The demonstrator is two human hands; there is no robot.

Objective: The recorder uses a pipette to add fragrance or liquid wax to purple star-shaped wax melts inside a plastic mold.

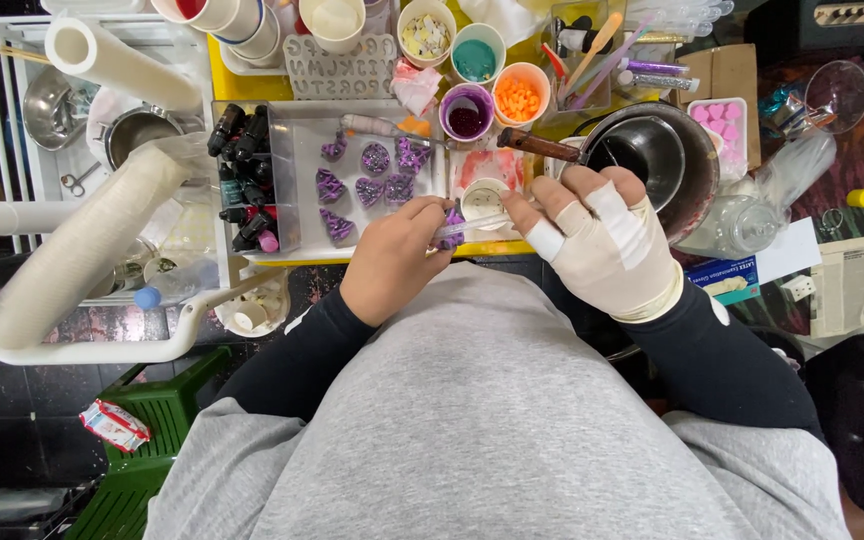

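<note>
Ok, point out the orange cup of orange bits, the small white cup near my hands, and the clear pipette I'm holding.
Orange cup of orange bits [520, 97]: head view, on the bits inside.
Small white cup [483, 199]: head view, on its inside.
Clear pipette [472, 224]: head view, mid-tube between both hands.

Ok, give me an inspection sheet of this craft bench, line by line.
Surface: yellow tabletop, crowded.
Job's things: clear pipette held between both hands over small white cup; purple piece at left hand.
Clutter: clear tray of purple resin shapes, dark dropper bottles, colour cups, metal pot.
Hands: left hand bare; right hand gloved, taped.
Cables: nothing seen.
Surroundings: white rack, green crate.
</note>
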